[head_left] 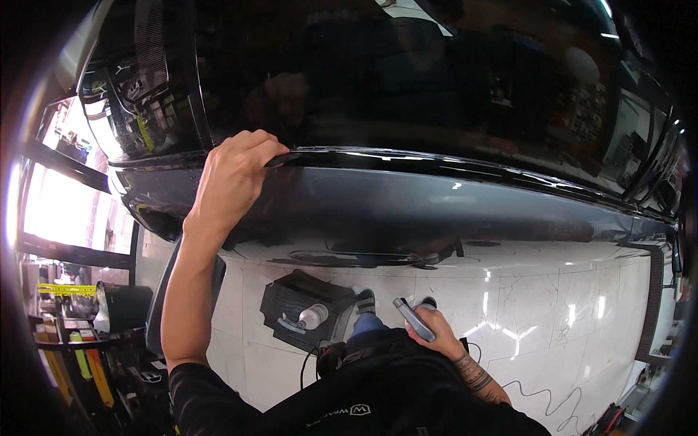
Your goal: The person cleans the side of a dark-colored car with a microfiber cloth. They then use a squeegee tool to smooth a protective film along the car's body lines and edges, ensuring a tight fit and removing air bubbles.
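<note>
Two hands, left hand (234, 178) gripping car panel edge (407, 161), right hand (430, 328) holding grey tool (413, 319)

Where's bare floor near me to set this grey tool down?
Bare white tile floor lies right of the right hand holding the grey tool, under the car's dark body. Crowded left: the black tray with a white bottle, by the left hand.

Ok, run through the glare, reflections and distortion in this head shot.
Head view: fisheye bends the car panel into an arc, with black corners; window at left is blown out white; glossy floor shows bright glare spots; dark bodywork mirrors shop lights; left hand and right hand are sharp.
</note>
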A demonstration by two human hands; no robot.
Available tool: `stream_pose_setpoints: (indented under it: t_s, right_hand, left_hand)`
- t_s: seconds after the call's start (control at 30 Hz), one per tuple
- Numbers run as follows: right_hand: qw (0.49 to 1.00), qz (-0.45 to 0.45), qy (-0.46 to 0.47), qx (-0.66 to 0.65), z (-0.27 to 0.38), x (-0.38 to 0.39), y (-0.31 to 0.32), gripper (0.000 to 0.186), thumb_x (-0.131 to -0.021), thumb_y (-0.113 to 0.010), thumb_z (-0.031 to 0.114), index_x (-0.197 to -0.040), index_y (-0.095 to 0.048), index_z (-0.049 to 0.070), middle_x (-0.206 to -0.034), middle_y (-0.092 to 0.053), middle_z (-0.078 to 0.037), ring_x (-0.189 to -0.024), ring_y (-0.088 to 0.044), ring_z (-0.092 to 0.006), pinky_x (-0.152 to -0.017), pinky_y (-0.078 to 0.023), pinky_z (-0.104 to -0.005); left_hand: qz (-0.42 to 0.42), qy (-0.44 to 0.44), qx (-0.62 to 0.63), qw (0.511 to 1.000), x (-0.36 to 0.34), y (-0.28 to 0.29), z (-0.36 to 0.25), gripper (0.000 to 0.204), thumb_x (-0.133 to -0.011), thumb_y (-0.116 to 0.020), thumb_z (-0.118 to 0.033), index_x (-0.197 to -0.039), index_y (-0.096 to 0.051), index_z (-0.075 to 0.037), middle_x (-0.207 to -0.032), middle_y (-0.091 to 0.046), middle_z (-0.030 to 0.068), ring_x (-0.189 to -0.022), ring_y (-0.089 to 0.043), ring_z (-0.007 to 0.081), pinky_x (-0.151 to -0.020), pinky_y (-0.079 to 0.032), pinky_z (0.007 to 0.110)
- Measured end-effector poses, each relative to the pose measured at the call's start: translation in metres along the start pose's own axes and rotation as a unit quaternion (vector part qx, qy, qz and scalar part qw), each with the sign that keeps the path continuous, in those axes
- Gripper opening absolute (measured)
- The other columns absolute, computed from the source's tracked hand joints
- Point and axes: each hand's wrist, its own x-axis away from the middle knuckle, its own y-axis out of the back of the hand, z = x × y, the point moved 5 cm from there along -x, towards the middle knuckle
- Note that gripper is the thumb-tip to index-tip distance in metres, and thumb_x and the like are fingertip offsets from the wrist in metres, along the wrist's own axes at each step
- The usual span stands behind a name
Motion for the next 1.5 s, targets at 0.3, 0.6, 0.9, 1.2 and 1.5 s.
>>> stream_pose_setpoints:
  t_s: [0.3,0.6,0.9,1.2,1.5]
  right_hand:
    - [1.000,-0.001,-0.002,-0.009,0.005,-0.008,-0.015,0.036,-0.078,-0.075,0.020,-0.100,-0.054,0.000,-0.087,-0.058,-0.022,-0.085,-0.057,-0.0448,-0.074,-0.044,-0.0475]
    - [0.999,-0.010,-0.031,-0.003,0.007,-0.009,-0.016,0.034,-0.078,-0.075,0.019,-0.098,-0.054,0.000,-0.084,-0.058,-0.021,-0.082,-0.057,-0.0447,-0.072,-0.044,-0.0472]
    - [0.999,-0.004,-0.026,-0.019,0.012,-0.017,-0.011,0.034,-0.079,-0.074,0.020,-0.098,-0.055,0.000,-0.084,-0.059,-0.021,-0.080,-0.058,-0.0440,-0.070,-0.045,-0.0465]
    - [1.000,-0.001,0.011,-0.004,0.010,-0.012,-0.006,0.035,-0.078,-0.075,0.020,-0.099,-0.056,0.000,-0.087,-0.060,-0.022,-0.082,-0.059,-0.0434,-0.070,-0.044,-0.0474]
    - [0.996,-0.089,0.002,0.028,-0.009,0.029,0.020,0.038,-0.080,-0.075,0.021,-0.105,-0.055,0.001,-0.089,-0.061,-0.022,-0.084,-0.060,-0.0432,-0.073,-0.046,-0.0493]
  left_hand:
    - [0.036,0.135,0.137,0.981,-0.013,0.032,0.023,0.016,-0.085,-0.068,0.001,-0.101,-0.072,0.000,-0.091,-0.070,0.0123,-0.082,-0.068,0.0258,-0.076,-0.052,0.034]
    - [-0.011,-0.015,0.109,0.994,0.010,0.025,0.015,0.033,-0.067,-0.066,0.016,-0.096,-0.070,0.000,-0.097,-0.070,0.0130,-0.091,-0.068,0.0314,-0.084,-0.055,0.038]
    - [-0.028,-0.070,0.028,0.997,-0.008,0.002,-0.011,0.021,-0.075,-0.064,0.008,-0.091,-0.072,-0.002,-0.094,-0.072,0.0091,-0.087,-0.069,0.0265,-0.077,-0.055,0.037]
    - [0.063,0.058,0.140,0.986,-0.034,0.008,-0.005,0.013,-0.083,-0.069,-0.004,-0.094,-0.071,0.002,-0.089,-0.069,0.0164,-0.082,-0.068,0.0336,-0.077,-0.053,0.037]
    - [-0.125,0.213,0.151,0.957,0.052,0.051,0.032,0.032,-0.100,-0.060,-0.015,-0.127,-0.067,0.001,-0.122,-0.069,0.0122,-0.111,-0.065,0.0174,-0.094,-0.051,0.028]
